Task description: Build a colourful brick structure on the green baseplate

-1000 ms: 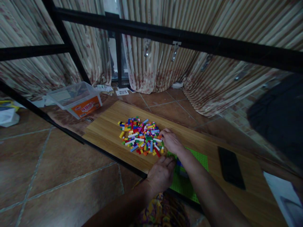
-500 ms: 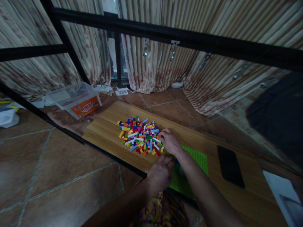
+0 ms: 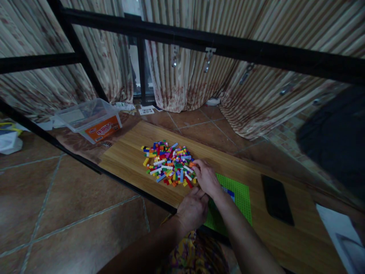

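Note:
A heap of small colourful toy building bricks (image 3: 168,163) lies on the wooden board. My right hand (image 3: 207,178) is at the heap's right edge, fingers curled and pointing down; anything pinched there is too small to make out. Just below it, my left hand (image 3: 193,207) rests by the near edge of the board with its fingers bent together, their tips partly hidden under the right hand. A green studded baseplate (image 3: 242,196) lies beneath my right forearm. Blue and pale bricks (image 3: 230,194) sit on it, partly covered by that arm.
A black phone-like slab (image 3: 277,199) lies on the wooden board (image 3: 125,146), right of the baseplate. On the floor at the left stands a clear plastic box (image 3: 94,118) with an orange label. A black metal bar (image 3: 182,32) crosses in front of the curtains.
My right hand has drawn back slightly from the heap, toward me and to the right. More bricks on the baseplate now show beside the forearm. The left hand has hardly moved.

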A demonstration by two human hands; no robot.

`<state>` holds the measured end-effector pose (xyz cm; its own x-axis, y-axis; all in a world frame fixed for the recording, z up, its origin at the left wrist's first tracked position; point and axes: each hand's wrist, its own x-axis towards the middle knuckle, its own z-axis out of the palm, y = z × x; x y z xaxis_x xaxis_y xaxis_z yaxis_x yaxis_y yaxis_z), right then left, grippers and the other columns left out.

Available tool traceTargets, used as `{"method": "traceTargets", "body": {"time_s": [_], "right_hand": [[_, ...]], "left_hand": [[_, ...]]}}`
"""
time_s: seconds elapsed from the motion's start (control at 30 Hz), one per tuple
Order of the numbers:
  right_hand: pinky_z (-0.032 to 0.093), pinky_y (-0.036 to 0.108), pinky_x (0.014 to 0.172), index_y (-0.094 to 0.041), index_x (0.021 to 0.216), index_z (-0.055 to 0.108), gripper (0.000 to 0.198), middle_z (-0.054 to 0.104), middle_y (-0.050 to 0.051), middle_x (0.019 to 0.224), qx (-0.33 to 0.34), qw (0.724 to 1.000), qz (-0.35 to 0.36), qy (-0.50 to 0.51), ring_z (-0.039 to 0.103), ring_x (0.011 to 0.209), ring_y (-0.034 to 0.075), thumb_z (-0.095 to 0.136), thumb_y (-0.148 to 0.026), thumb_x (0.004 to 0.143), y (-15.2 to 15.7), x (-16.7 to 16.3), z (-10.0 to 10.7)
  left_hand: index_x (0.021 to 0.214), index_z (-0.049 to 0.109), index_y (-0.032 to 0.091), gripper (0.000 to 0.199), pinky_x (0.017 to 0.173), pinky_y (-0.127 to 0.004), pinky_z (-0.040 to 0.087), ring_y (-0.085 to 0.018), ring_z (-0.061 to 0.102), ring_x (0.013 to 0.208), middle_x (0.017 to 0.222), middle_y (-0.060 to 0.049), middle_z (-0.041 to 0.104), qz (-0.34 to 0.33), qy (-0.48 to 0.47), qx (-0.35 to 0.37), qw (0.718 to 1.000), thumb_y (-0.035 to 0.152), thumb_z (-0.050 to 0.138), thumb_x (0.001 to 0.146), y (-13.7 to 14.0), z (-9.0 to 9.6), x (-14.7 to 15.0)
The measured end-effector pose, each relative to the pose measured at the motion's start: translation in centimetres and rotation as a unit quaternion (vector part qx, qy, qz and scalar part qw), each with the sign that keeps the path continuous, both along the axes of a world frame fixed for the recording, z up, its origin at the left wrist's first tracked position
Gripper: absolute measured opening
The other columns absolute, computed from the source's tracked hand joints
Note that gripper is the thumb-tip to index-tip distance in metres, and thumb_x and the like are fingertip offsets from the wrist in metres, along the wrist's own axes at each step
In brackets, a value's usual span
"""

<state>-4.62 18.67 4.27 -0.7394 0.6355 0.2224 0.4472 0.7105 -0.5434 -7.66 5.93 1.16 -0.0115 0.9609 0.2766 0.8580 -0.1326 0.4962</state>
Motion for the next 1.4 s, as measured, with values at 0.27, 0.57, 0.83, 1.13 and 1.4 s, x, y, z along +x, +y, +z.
{"method": "traceTargets", "body": {"time_s": [0.27, 0.57, 0.83, 1.13, 1.4], "right_hand": [[0.047, 0.034, 0.094, -0.022, 0.118, 0.061, 0.032, 0.066, 0.007, 0.118, -0.102, 0.987, -0.041, 0.115, 0.061, 0.108, 0.019, 0.041, -0.025, 0.094, -4.2, 2.9, 0.3], [0.048, 0.033, 0.095, -0.025, 0.113, 0.068, 0.032, 0.069, 0.004, 0.112, -0.149, 0.972, -0.044, 0.178, 0.062, 0.106, 0.017, 0.042, -0.026, 0.095, -5.9, 4.1, 0.0], [0.047, 0.034, 0.095, -0.024, 0.110, 0.068, 0.030, 0.069, 0.005, 0.111, -0.167, 0.967, -0.074, 0.181, 0.063, 0.105, 0.018, 0.043, -0.029, 0.094, -6.0, 4.0, -0.5], [0.052, 0.037, 0.089, -0.022, 0.117, 0.064, 0.032, 0.071, 0.008, 0.110, -0.181, 0.945, -0.159, 0.223, 0.066, 0.100, 0.020, 0.051, -0.035, 0.091, -6.8, 6.0, -0.6], [0.053, 0.041, 0.084, -0.017, 0.104, 0.067, 0.036, 0.073, 0.013, 0.104, -0.130, 0.919, -0.322, 0.186, 0.068, 0.094, 0.025, 0.056, -0.046, 0.086, -6.4, 13.3, -1.2]], "left_hand": [[0.113, 0.064, 0.014, 0.036, 0.097, -0.042, 0.049, -0.027, 0.055, 0.111, 0.113, -0.012, 0.066, -0.004, -0.012, 0.028, 1.000, 0.010, 0.054, 0.078, 0.1, -1.4, 0.2], [0.114, 0.066, 0.013, 0.036, 0.102, -0.041, 0.047, -0.028, 0.054, 0.114, 0.111, -0.013, 0.067, 0.004, -0.009, 0.032, 0.999, 0.014, 0.058, 0.079, -0.1, -1.1, 0.2], [0.116, 0.064, 0.013, 0.035, 0.103, -0.043, 0.045, -0.029, 0.052, 0.119, 0.116, -0.014, 0.066, -0.019, 0.017, 0.028, 0.999, 0.015, 0.055, 0.082, -0.1, -0.7, 0.1], [0.123, 0.059, 0.013, 0.040, 0.098, -0.042, 0.048, -0.026, 0.055, 0.111, 0.118, -0.012, 0.063, -0.030, 0.005, 0.031, 0.999, 0.015, 0.054, 0.083, 0.0, -0.5, -0.2], [0.117, 0.062, 0.012, 0.032, 0.098, -0.039, 0.049, -0.024, 0.056, 0.111, 0.125, -0.010, 0.062, 0.002, 0.019, 0.036, 0.999, 0.015, 0.045, 0.090, 0.2, -0.7, -0.1]]}}
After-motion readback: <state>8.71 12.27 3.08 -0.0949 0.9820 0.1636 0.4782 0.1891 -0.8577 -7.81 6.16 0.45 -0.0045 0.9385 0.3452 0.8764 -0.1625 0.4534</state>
